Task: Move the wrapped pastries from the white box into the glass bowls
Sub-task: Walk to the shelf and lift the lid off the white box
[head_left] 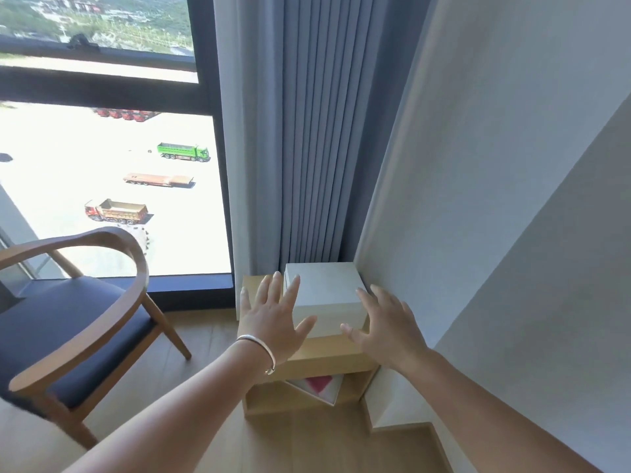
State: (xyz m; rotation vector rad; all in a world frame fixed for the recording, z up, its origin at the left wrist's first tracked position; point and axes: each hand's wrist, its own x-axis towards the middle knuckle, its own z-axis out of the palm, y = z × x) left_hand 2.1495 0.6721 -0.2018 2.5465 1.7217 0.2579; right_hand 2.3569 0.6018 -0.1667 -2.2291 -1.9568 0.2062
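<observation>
A closed white box [326,291] sits on top of a low wooden side table [327,358] in the corner by the wall. My left hand [271,314] is spread with straight fingers at the box's left side, a silver bangle on its wrist. My right hand [386,326] is spread at the box's right front corner. Both hands hover at the box's edges; whether they touch it is unclear. No pastries or glass bowls are in view.
A wooden armchair [78,315] with a dark blue seat stands to the left. Grey curtains [307,131] hang behind the table, beside a large window. A white wall [495,199] runs along the right. The table's lower shelf holds a white and pink item [319,385].
</observation>
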